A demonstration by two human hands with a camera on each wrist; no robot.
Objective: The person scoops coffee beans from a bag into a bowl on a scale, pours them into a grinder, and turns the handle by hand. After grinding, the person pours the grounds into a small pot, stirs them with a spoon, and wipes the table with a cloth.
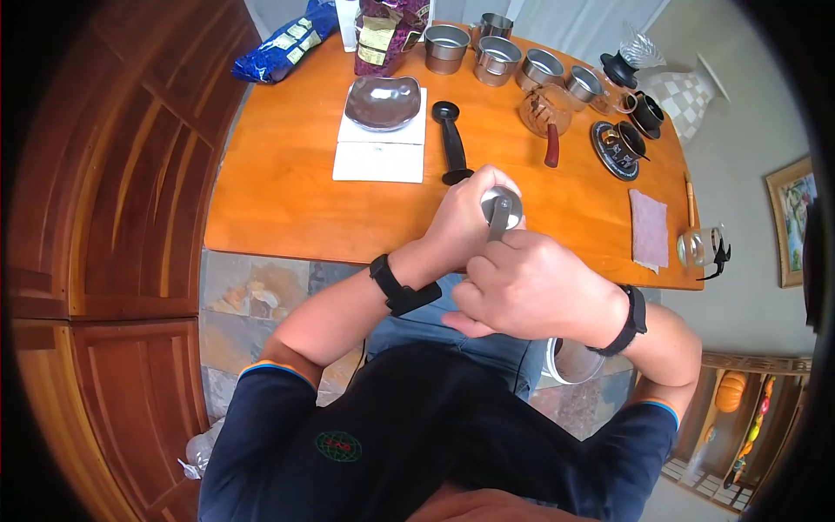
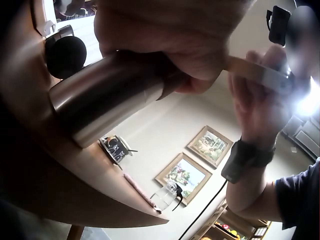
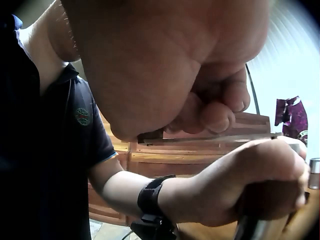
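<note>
A metal hand coffee grinder is held upright near the table's front edge in the head view. My left hand wraps round its upper body; in the left wrist view the smooth cylinder extends below that hand. Over the top runs a flat crank arm, and my right hand grips its outer end with curled fingers, hiding the knob. From the right wrist view, the crank arm spans between both hands. Just beyond the left hand lies a black tool with round ends.
A dark, shiny dish sits on a white scale. Several metal cups line the back, beside bags. To the right are a red-handled glass pot, a black cup on its saucer, a pink cloth and a glass container.
</note>
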